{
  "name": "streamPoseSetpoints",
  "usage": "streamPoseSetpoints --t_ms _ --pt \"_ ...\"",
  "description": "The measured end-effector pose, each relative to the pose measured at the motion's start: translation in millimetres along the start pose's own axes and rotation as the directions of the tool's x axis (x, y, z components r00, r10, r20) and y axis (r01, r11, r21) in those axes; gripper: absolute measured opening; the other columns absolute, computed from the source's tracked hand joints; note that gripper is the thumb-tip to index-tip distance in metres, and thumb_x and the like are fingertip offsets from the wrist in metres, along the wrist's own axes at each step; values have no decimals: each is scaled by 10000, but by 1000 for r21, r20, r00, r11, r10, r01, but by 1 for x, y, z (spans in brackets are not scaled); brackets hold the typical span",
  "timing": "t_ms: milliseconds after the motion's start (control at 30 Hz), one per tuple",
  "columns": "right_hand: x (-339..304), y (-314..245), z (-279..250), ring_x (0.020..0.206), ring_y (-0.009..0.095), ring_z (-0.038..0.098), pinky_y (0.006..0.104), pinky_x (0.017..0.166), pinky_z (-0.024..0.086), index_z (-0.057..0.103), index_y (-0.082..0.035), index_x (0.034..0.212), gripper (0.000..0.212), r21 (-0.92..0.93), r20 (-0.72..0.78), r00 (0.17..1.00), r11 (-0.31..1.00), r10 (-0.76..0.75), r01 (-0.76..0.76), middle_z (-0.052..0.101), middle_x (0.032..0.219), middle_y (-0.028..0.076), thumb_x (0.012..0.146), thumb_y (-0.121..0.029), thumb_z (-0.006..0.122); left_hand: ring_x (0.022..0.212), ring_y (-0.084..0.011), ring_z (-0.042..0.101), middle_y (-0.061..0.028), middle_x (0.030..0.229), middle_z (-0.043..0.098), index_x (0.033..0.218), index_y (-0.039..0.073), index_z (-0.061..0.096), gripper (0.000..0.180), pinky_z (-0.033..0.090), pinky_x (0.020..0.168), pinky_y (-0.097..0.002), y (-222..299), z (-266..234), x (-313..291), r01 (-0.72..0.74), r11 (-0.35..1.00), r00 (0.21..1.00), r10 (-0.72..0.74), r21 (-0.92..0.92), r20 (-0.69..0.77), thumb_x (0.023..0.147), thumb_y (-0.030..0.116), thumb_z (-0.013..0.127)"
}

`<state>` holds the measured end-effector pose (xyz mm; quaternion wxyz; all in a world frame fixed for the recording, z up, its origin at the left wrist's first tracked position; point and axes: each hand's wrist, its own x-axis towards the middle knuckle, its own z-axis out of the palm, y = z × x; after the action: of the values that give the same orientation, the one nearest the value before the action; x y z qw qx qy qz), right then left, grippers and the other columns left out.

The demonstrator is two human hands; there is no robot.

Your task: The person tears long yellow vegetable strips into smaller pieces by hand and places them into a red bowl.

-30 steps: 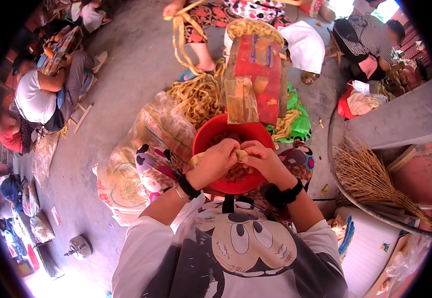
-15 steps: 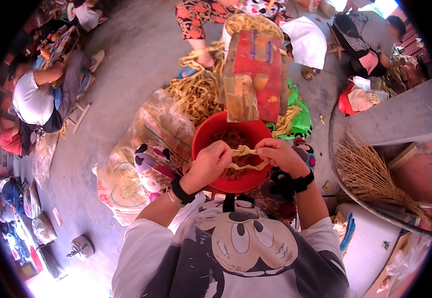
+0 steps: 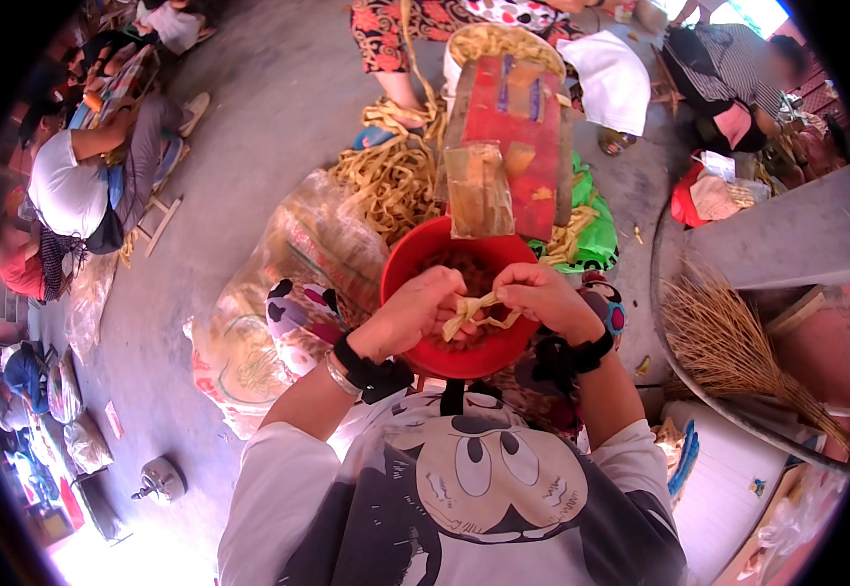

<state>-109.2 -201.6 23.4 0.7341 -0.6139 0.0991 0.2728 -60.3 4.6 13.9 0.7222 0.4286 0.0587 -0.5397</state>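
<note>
Between my two hands, over the red bucket (image 3: 408, 256), is a pale yellow flat strip (image 3: 468, 316), bunched into a loop or knot. My left hand (image 3: 423, 305) closes on its left part with curled fingers. My right hand (image 3: 548, 297) pinches the strip's right part between thumb and fingertips. Beneath the hands, the bucket holds brownish pieces (image 3: 484, 269), too indistinct to name. Just beyond its rim rises a worn red wooden stand (image 3: 530, 132) with a block fixed at its near end. A tangled heap of similar strips (image 3: 391, 186) lies left of the stand.
A translucent plastic sack (image 3: 293, 239) lies left of the bucket, and a green bag (image 3: 596, 225) with strips lies to the right. A twig broom (image 3: 723, 327) leans farther right. Across the stand sits another person by a strip-filled white bucket (image 3: 453, 78). Others sit around the floor.
The strip was stretched between both hands and is now gathered into a bunch at my left fingers. My left hand has turned and moved slightly right. Beyond the stand, a strip now rises from the heap.
</note>
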Motion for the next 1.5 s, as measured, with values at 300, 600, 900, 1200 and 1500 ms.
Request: streamPoseSetpoints --t_ms 300,600,900,1200,1500 --pt "10 -3 -3 472 -1 361 149 416 261 569 -48 801 98 -175 31 993 978 -111 115 468 608 -66 798 -145 561 566 -137 546 -82 729 583 844 50 476 105 437 485 -215 -10 -10 7 -57 998 998 56 -38 -4 828 141 525" --pt "31 1 -27 530 15 418 171 465 336 558 -25 821 87 -377 35 998 924 -48 57 515 638 -31 800 -107 542 612 -161 553 -76 672 548 801 39 491 106 428 534 -277 19 -35 32 -370 380 824 555 848 111 787 125 552" --pt "74 23 -42 549 74 484 217 494 395 535 8 829 163 -665 -483 652 730 -584 161 512 612 14 816 -155 530 695 -294 542 -115 737 548 778 47 498 67 442 598 -380 39 -19 82 -277 -245 443 825 929 350 735 90 527" --pt "56 19 -41 507 66 466 209 409 373 554 7 896 182 -225 -458 861 966 -220 127 525 644 11 817 -152 514 700 -310 561 -147 725 563 826 39 517 96 448 579 -373 14 -34 61 -275 70 534 841 959 92 766 114 514" --pt "15 7 -3 527 58 493 190 459 402 543 -26 932 181 240 -128 992 970 -9 40 583 765 32 839 -178 505 837 -287 551 -135 923 553 962 55 533 228 453 709 -339 0 -6 20 -375 -17 543 806 927 234 736 79 538"
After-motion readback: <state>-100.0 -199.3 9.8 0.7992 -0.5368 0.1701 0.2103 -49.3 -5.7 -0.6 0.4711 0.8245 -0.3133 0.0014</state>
